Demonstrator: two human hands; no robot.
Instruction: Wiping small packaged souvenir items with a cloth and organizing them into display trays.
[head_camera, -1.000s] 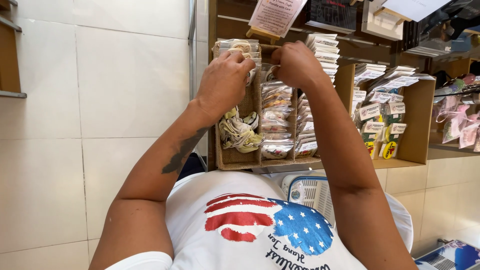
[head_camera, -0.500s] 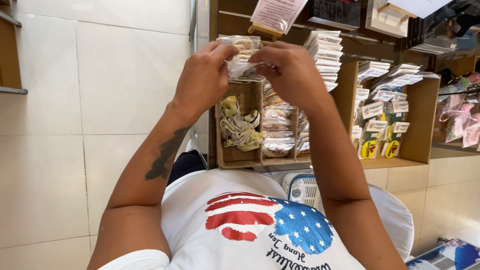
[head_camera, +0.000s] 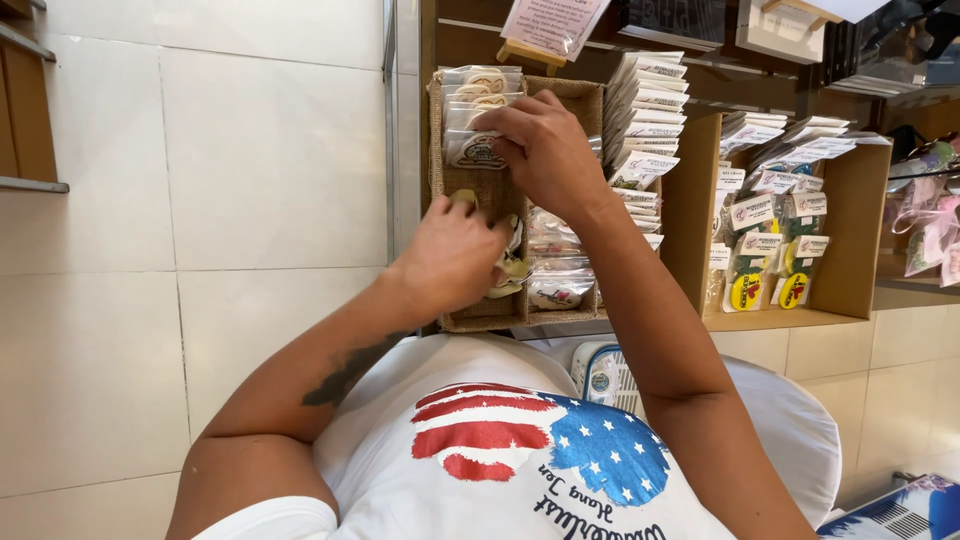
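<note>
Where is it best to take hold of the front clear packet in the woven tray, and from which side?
Probably the front clear packet is best pinched by its free edge facing the person, coming from the open gap below it. The packets overlap in a row in the woven tray, and the right hand is already beside them.

Two hands work in one woven tray (head_camera: 590, 100): the left hand (head_camera: 450, 262) and the right hand (head_camera: 545, 150). At the tray's far left about four clear packets (head_camera: 478, 150) stand stacked. To the right, two yellow-disc packets (head_camera: 770, 290) sit in one wooden box (head_camera: 860, 230).
</note>
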